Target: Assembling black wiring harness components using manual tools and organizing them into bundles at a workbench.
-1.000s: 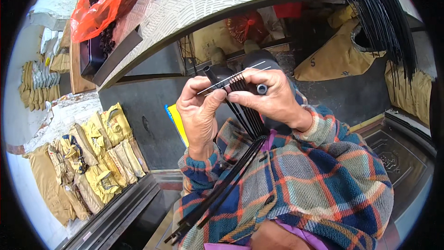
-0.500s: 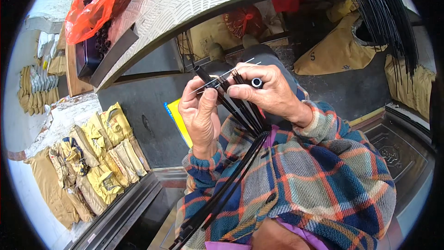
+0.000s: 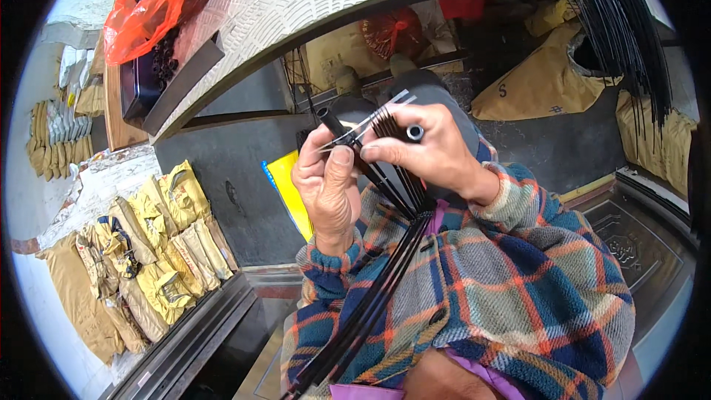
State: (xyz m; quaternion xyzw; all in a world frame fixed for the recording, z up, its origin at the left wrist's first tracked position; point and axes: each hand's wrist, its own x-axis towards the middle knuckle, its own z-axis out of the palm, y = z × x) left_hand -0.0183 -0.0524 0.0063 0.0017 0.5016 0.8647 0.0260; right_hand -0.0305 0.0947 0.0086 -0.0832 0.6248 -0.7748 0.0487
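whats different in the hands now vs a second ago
The left hand and right hand, thumbs nearly touching before, are now slightly apart. The upper ends of the silver rods have shifted left and look blurred. Nothing was visibly taken or let go: the left still holds the black tube, the right the black rods. The red bag stays on the table.

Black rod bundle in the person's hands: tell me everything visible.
The bundle is many slim, black rods, material unclear. They gather in front of the plaid jacket, fan out above that, and run down-left across it, blurred at the lower end. The right hand pinches several upper ends; others reach the left hand. Pale rods cross near the top.
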